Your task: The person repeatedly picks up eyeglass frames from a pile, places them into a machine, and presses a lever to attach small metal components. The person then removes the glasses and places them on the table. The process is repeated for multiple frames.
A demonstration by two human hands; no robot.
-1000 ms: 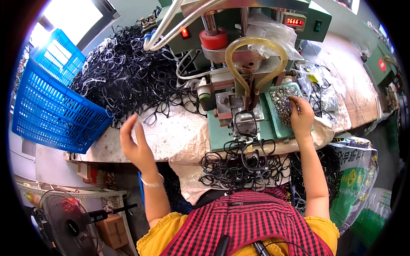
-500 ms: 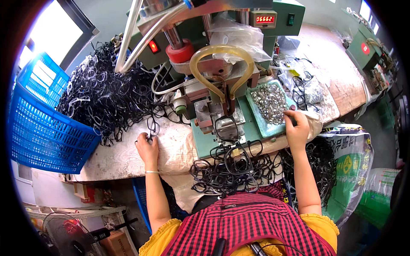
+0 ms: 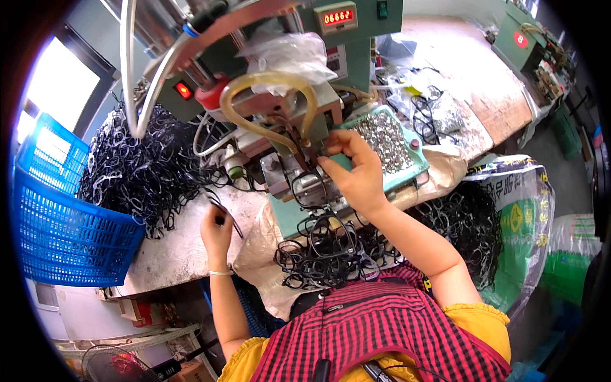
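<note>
Green press machine (image 3: 299, 127) — the landmark, bolted at mid-bench; right hand (image 3: 356, 175) directly before its head, fingertips pinched together on a small piece too tiny to identify, held at the tooling beneath the yellow hose (image 3: 267, 95); tray of silver metal pieces (image 3: 388, 137) just right of the machine; left hand (image 3: 217, 230) down-left of it, fingers closed on a black elastic loop (image 3: 223, 207) (thin, trailing upward); heap of black loops (image 3: 146, 169) to the left, touching the blue basket (image 3: 63, 235); another tangle (image 3: 324, 251) — below the machine, at the person's lap.
</note>
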